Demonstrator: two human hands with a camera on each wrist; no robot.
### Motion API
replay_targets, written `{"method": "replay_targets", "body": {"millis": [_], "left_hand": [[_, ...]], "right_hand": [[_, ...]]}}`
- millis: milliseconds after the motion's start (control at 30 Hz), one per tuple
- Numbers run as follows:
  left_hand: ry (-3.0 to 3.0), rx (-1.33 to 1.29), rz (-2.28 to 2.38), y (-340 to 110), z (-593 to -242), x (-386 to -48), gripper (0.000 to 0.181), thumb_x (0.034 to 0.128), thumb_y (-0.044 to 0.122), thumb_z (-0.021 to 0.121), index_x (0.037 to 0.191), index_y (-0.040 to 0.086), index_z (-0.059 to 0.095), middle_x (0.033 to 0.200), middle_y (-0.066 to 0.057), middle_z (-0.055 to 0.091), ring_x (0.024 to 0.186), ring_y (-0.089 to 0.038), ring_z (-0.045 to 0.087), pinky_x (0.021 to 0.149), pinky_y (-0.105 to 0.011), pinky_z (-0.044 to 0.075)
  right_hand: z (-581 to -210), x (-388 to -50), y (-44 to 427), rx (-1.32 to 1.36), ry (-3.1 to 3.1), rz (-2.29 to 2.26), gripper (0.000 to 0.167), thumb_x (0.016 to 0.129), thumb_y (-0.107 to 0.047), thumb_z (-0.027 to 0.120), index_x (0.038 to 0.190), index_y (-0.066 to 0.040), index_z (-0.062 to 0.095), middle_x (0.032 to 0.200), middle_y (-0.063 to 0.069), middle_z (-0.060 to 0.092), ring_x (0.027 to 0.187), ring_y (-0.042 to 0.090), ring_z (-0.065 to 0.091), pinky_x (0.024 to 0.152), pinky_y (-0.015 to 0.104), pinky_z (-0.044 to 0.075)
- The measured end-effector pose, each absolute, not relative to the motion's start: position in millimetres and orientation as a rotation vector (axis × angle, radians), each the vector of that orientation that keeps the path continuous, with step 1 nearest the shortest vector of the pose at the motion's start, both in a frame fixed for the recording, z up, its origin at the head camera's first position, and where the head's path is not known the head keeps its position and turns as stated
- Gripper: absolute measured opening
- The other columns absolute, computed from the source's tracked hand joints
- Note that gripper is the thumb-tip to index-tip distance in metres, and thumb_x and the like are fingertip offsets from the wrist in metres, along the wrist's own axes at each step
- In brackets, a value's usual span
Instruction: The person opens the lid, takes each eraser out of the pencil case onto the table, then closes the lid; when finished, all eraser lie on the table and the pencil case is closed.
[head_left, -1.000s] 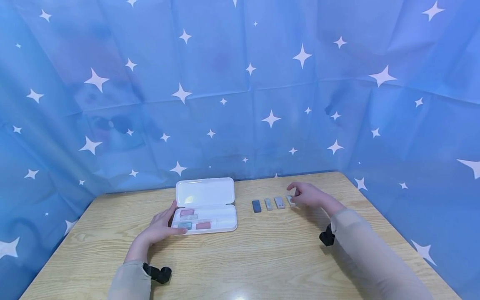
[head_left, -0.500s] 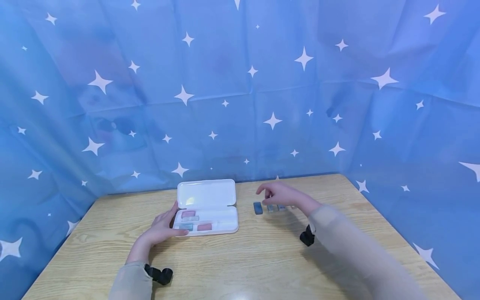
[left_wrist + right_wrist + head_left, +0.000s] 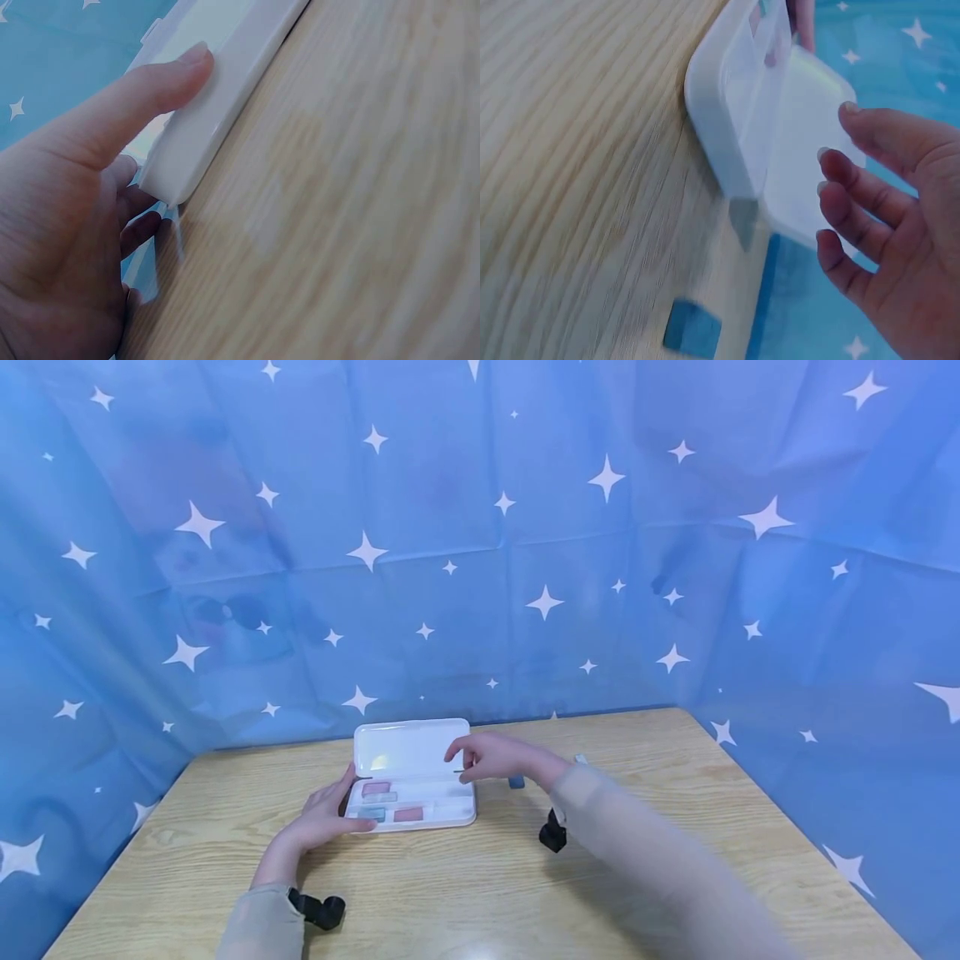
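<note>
The left hand (image 3: 327, 812) is gripping the left end of the opened white case (image 3: 450, 812), thumb over its front edge, probably to steady it on the table (image 3: 450, 893). Apart from it, the right hand (image 3: 497, 757) is hovering by the case's right end, fingers loosely bent, nothing visible in them. Small blocks (image 3: 408, 814) are lying inside, presumably kept together that way.

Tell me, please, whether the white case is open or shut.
Open: its lid is swung back behind the base, and pink pieces show inside.
</note>
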State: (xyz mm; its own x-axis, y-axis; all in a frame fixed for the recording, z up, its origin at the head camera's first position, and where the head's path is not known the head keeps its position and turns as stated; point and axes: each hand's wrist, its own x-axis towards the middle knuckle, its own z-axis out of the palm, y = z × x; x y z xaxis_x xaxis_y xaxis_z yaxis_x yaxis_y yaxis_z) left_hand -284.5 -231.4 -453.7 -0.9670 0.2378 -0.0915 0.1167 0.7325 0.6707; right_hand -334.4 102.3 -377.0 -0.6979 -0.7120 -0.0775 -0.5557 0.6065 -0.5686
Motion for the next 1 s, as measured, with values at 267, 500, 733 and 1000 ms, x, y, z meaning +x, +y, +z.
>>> {"method": "replay_targets", "body": {"millis": [267, 500, 733, 1000], "left_hand": [[2.759, 0.277, 1.060, -231, -453, -283, 0.116, 0.0741, 0.051, 0.078, 0.157, 0.016, 0.006, 0.157, -0.023, 0.014, 0.139, -0.045, 0.010, 0.107, -0.067, 0.015], [2.762, 0.270, 1.056, -232, -454, -284, 0.116, 0.0734, 0.053, 0.078, 0.157, 0.018, 0.006, 0.158, -0.022, 0.014, 0.140, -0.044, 0.009, 0.107, -0.068, 0.014], [2.762, 0.281, 1.056, -232, -452, -284, 0.116, 0.0739, 0.053, 0.078, 0.157, 0.017, 0.006, 0.158, -0.022, 0.014, 0.139, -0.045, 0.009, 0.106, -0.069, 0.014], [2.766, 0.285, 1.052, -232, -452, -284, 0.115, 0.0747, 0.052, 0.078, 0.157, 0.016, 0.006, 0.157, -0.024, 0.014, 0.139, -0.046, 0.009, 0.106, -0.068, 0.014]], "right_hand": [[-379, -336, 68, -1.078, 2.486, -0.682, 0.037, 0.089, -0.012, 0.071, 0.124, -0.015, 0.064, 0.088, -0.002, 0.062, 0.068, 0.013, 0.051, 0.064, 0.026, 0.045], [-387, -335, 47, -1.136, 2.433, -0.648, 0.039, 0.087, -0.007, 0.072, 0.124, -0.015, 0.064, 0.100, 0.005, 0.064, 0.074, 0.012, 0.054, 0.070, 0.025, 0.046], [-394, -334, 32, -1.121, 2.402, -0.617, 0.039, 0.087, -0.008, 0.073, 0.123, -0.021, 0.065, 0.100, 0.002, 0.064, 0.081, 0.011, 0.054, 0.072, 0.024, 0.046], [-402, -333, 24, -1.065, 2.418, -0.537, 0.043, 0.084, -0.005, 0.073, 0.120, -0.029, 0.066, 0.096, -0.007, 0.059, 0.084, 0.010, 0.052, 0.071, 0.024, 0.045]]}}
